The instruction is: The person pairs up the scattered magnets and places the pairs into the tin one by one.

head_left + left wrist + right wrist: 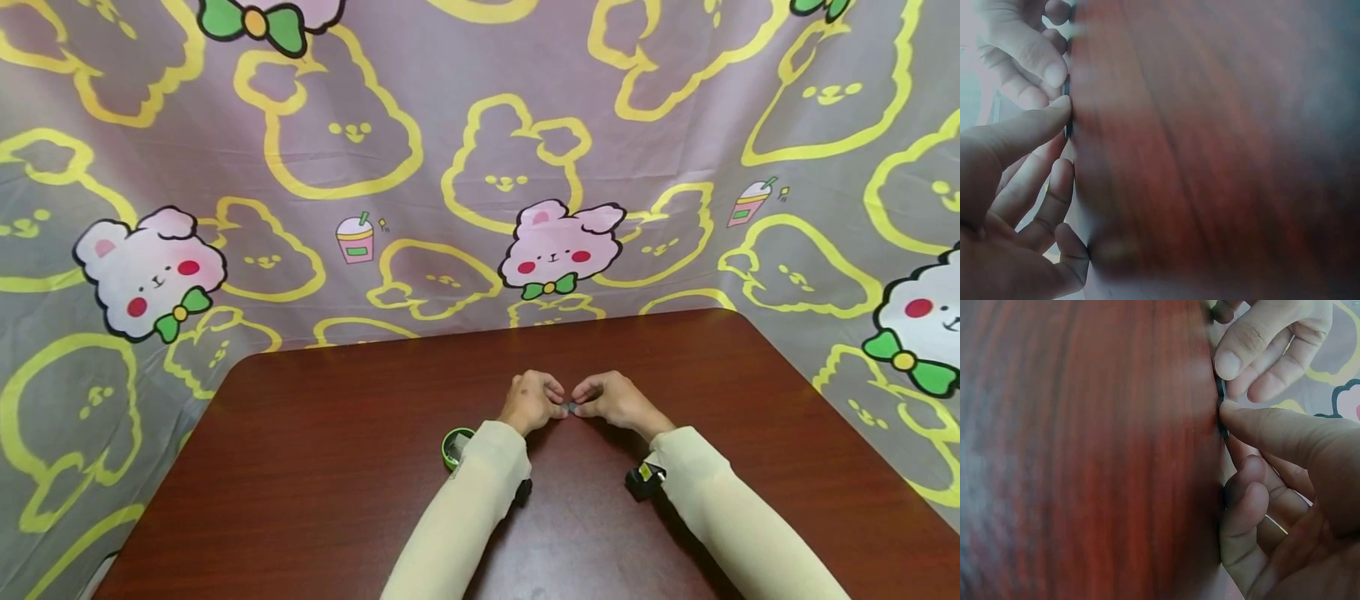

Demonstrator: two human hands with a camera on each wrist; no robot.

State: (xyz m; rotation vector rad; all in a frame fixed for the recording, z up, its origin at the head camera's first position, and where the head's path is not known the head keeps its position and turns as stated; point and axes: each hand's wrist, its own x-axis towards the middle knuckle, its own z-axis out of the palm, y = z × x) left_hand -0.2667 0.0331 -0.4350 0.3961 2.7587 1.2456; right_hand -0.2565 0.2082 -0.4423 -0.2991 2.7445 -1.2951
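Note:
A small, thin, dark flat piece (571,407) lies low at the tabletop between both hands; its exact kind is too small to tell. My left hand (531,402) pinches its left end, the thumb on the near side and the fingers behind. From the other side my right hand (617,403) pinches the right end. Seen edge-on in the left wrist view, the dark piece (1066,86) shows as a narrow strip between the two thumbs. In the right wrist view the dark strip (1221,387) is mostly covered by thumbs and fingertips.
A round container with a bright green rim (446,448) stands left of the left forearm, which partly hides it; something greyish lies inside. The brown wooden table (337,483) reaches back to a curtain (450,108) printed with cartoon rabbits.

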